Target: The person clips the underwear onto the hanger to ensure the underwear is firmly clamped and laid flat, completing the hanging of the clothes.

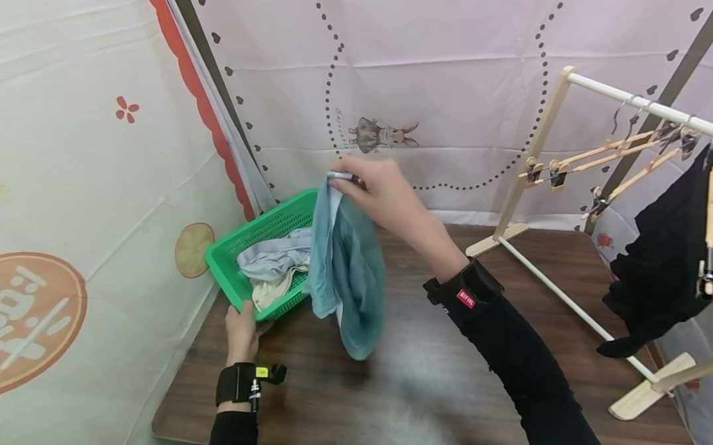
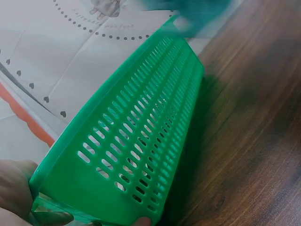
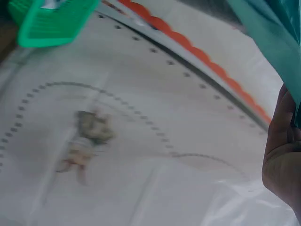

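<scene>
My right hand (image 1: 381, 194) pinches a teal piece of clothing (image 1: 351, 275) at its top edge, next to a whitish strip. The cloth hangs in loose folds in front of the basket's right end. At the near left corner of the green plastic basket (image 1: 229, 263), my left hand (image 1: 242, 334) grips the rim, with a fingertip (image 2: 141, 221) showing low on the basket's side in the left wrist view. Inside the basket lie a light grey-blue garment (image 1: 274, 255) and a cream one (image 1: 272, 290). The right wrist view shows the teal cloth (image 3: 277, 52) against my right hand (image 3: 284, 160).
On the right of the brown wooden table (image 1: 397, 390) stands a wood and white-bar drying rack (image 1: 574, 308). Several wooden clip hangers (image 1: 610, 152) hang from it, along with a black garment (image 1: 659, 262). Patterned fabric walls (image 1: 458, 87) enclose the table's back and sides.
</scene>
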Action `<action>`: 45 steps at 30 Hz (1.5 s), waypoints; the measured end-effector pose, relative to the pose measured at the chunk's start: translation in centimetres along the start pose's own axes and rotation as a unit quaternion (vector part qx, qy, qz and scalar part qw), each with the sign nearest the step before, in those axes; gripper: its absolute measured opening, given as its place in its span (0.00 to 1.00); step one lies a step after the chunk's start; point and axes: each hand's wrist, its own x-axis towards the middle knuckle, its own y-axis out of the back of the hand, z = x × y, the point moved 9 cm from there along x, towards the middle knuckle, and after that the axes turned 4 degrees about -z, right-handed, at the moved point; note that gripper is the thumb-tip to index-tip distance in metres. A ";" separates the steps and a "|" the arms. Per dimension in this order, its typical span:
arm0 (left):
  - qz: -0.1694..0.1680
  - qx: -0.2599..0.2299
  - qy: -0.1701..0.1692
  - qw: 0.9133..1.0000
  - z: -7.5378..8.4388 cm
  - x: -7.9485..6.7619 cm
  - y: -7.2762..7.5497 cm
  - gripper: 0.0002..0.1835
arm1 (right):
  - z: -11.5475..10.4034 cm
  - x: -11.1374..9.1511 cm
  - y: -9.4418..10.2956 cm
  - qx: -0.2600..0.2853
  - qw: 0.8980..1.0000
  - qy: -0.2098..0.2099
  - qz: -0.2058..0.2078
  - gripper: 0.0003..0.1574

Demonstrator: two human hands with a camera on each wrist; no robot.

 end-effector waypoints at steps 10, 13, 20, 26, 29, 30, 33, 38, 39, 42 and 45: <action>-0.001 -0.003 -0.004 1.000 0.4 0.2 -0.2 0.30 | 15.3 -8.1 -6.2 -0.028 0.978 -0.194 -0.070 0.12; -0.004 -0.007 -0.002 1.000 0.4 0.2 -0.3 0.31 | 20.4 -11.7 -7.7 -0.047 0.960 -0.261 -0.087 0.13; -0.012 -0.019 0.003 1.000 0.1 0.4 -0.4 0.31 | 26.5 -18.4 -10.0 -0.090 0.923 -0.350 -0.135 0.22; -0.007 0.043 -0.011 0.999 0.7 0.1 0.1 0.31 | 24.3 -19.1 -10.0 -0.113 0.943 -0.300 -0.086 0.26; 0.012 0.124 -0.035 0.992 1.8 -0.2 0.9 0.35 | 21.4 -19.6 -10.5 -0.098 0.956 -0.267 -0.073 0.23; 0.028 0.159 -0.051 0.986 2.5 -0.5 1.3 0.37 | 20.3 -19.9 -10.9 -0.090 0.960 -0.256 -0.076 0.21; 0.096 0.253 -0.172 0.947 5.9 -2.1 1.5 0.38 | 17.4 -21.7 -13.1 -0.051 0.963 -0.246 -0.099 0.19; 0.122 0.325 -0.507 0.789 11.9 -7.7 -5.4 0.25 | 13.9 -25.0 -17.6 -0.003 0.954 -0.265 -0.140 0.22; 0.090 0.334 -0.546 0.764 12.0 -8.4 -7.6 0.24 | 13.6 -25.5 -18.2 -0.005 0.952 -0.271 -0.144 0.23; -0.057 0.364 -0.562 0.741 9.8 -8.7 -14.4 0.20 | 13.2 -26.8 -19.5 -0.024 0.945 -0.292 -0.142 0.25; -0.176 0.413 -0.458 0.767 5.2 -6.8 -19.0 0.22 | 13.2 -27.4 -19.8 -0.032 0.945 -0.301 -0.125 0.23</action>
